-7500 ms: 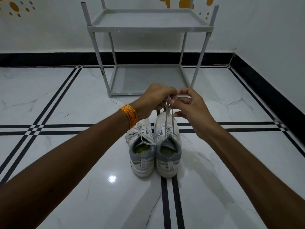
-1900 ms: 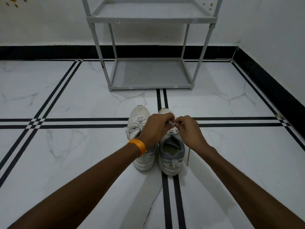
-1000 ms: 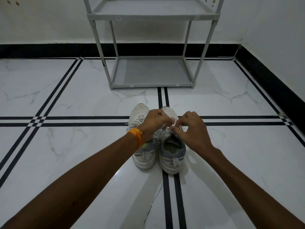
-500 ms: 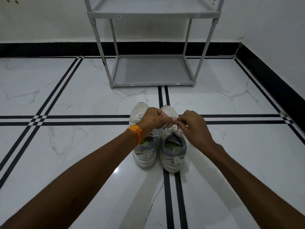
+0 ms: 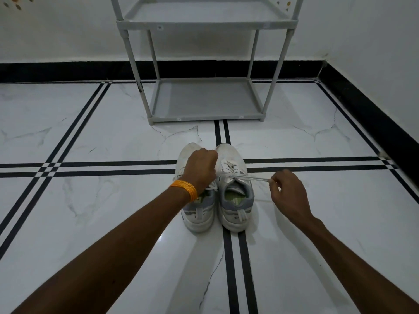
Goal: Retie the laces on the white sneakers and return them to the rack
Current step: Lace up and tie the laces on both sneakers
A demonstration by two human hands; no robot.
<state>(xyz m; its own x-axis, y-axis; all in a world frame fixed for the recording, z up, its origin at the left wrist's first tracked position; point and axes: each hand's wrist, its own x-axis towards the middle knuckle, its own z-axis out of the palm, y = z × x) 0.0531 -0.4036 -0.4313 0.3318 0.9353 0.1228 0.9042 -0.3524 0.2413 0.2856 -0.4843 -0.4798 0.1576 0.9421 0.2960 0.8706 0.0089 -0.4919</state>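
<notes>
Two white sneakers with grey heels stand side by side on the floor, toes pointing away from me. My left hand [image 5: 200, 169], with an orange band on its wrist, is closed over the left sneaker [image 5: 197, 214] and grips one end of the right sneaker's lace [image 5: 251, 178]. To the right of the right sneaker [image 5: 234, 200], my right hand [image 5: 286, 191] pinches the other end. The lace is stretched taut across the shoe's top. The grey rack [image 5: 204, 98] stands behind the sneakers with bare shelves.
The floor is white marble with black double stripes crossing under the sneakers. A black skirting runs along the back wall and the right wall [image 5: 385, 53]. The rack stands against the back wall, a short way beyond the toes.
My hands, which were together over the right sneaker's tongue, have pulled apart sideways. The right hand moved out to the right and the lace is now drawn tight between them.
</notes>
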